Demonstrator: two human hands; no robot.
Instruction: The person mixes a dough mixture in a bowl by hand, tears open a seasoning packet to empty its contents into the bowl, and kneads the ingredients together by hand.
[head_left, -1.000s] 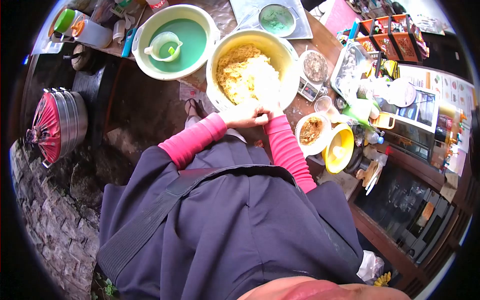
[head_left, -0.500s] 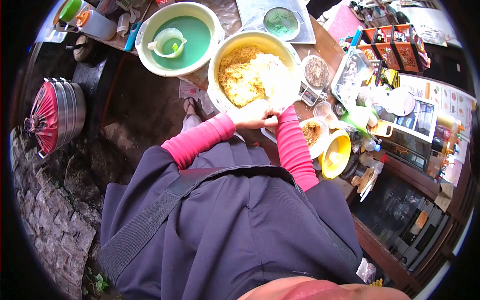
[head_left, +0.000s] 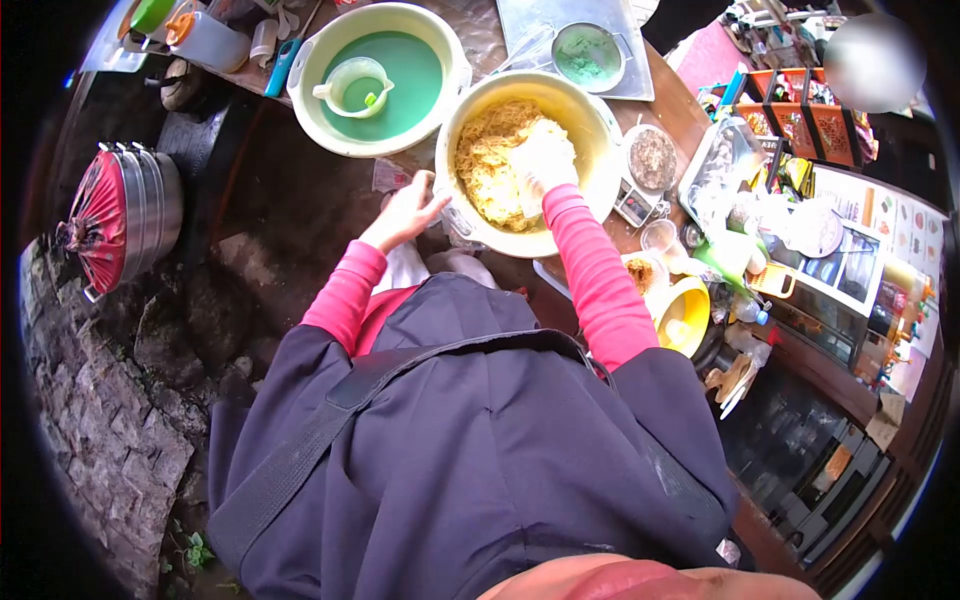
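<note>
Can't read any lettering, brands or numbers. Too small or blurred to make out on printed sheet (head_left: 912,222), on digital scale (head_left: 636,208), on packets (head_left: 797,178) near orange basket (head_left: 832,132).

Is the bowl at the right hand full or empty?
Partly full: yellow shreds lie in the bowl, while its inner wall shows bare at the right.

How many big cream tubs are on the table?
2: a round cream plastic tub of green liquid, and, to its right, a second cream tub of yellow shreds, with the right hand inside. I see no others.
</note>
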